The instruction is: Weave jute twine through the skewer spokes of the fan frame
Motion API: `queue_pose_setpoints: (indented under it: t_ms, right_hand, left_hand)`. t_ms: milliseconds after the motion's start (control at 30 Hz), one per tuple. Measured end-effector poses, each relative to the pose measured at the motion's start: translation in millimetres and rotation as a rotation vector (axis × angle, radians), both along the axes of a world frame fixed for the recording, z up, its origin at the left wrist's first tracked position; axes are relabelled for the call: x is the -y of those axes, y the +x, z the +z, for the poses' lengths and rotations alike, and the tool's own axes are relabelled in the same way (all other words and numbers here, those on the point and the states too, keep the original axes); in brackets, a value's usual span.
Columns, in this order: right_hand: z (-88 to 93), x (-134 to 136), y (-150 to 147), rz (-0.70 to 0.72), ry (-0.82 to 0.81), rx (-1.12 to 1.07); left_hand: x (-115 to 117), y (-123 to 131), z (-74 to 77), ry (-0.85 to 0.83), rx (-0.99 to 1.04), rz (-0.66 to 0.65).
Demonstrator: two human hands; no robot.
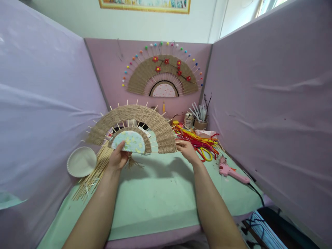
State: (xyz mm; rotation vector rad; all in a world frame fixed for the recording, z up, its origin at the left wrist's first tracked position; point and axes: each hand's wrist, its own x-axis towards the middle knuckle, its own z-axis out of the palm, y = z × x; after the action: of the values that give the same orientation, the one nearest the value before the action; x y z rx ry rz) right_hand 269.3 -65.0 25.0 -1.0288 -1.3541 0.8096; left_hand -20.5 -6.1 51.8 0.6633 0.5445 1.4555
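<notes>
I'm holding a woven fan [135, 112] up over the table, just left of the middle of my view, its arch pointing to twelve o'clock and its shadow falling on the green cloth [155, 204]. Clock directions here run from the middle of that fan. My left hand [119, 158] is at seven o'clock, closed on the lower edge: the thumb presses the front of the blue half-circle [131, 141] with its yellow flecks, while most of the fingers are hidden behind. My right hand [186, 149] is between three and four o'clock, its fingertips drawn close together on the fan's right end, where a stick pokes out. Short stick ends stand out all along the outer edge.

Below the fan, at six o'clock, some loose straw-coloured strands [133, 162] show beside my left hand. A bundle of thin sticks [93, 173] lies at seven o'clock, and a white plate [81, 162] is just beside it at eight. Red and yellow fuzzy strands [197, 141] are heaped at three o'clock, near my right hand. A pink glue gun [232, 171] lies towards four o'clock. At one o'clock, another fan with red flowers [166, 61] hangs on the pink panel [103, 58].
</notes>
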Motion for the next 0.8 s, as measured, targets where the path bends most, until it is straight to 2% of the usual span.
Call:
queue_pose_setpoints:
  t_ms: [300, 500, 800]
  right_hand:
    - [7.2, 19, 16, -0.067, -0.132, 0.258]
    - [8.3, 22, 19, -0.122, -0.130, 0.299]
    - [-2.8, 18, 25, 0.062, -0.194, 0.226]
  left_hand:
    - [-14, -1, -13.4, -0.092, -0.108, -0.013]
    - [-18, -2, -15.6, -0.092, -0.145, -0.009]
    - [-19, -6, -16.6, -0.116, -0.199, -0.054]
